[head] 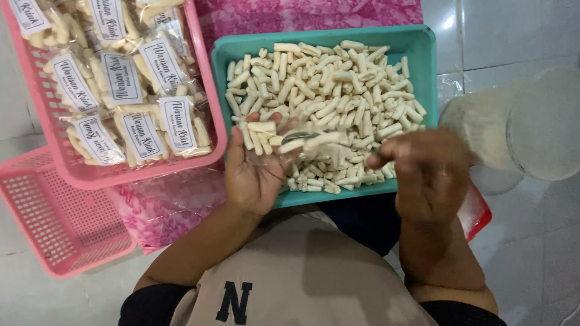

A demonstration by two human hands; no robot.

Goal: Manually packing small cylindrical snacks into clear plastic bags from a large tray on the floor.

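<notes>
1. Snack sticks (pixel 338 90): pale, short, finger-shaped pieces, heaped loosely in the teal tray (pixel 423 42) on the floor straight ahead of me; matt, dry-looking, uneven in length.
2. Left hand (pixel 257 163): palm up over the tray's near left corner, fingers spread open, cradling a small row of sticks inside what looks like a clear bag (pixel 302 145).
3. Right hand (pixel 423 169): back toward the camera, fingers curled in toward the bag's mouth; blurred, so I cannot tell whether they pinch anything.
4. Risk, as I judge it: sticks lying on an open palm could roll off over the tray's edge if the hand tips; brittle pieces could snap if squeezed.
5. Pink basket (pixel 208 78): upper left, filled with sealed, labelled packets (pixel 139 133).
6. Second pink basket (pixel 54 223): lower left, nothing visible in it.
7. Clear jar (pixel 519 121): right, blurred.
</notes>
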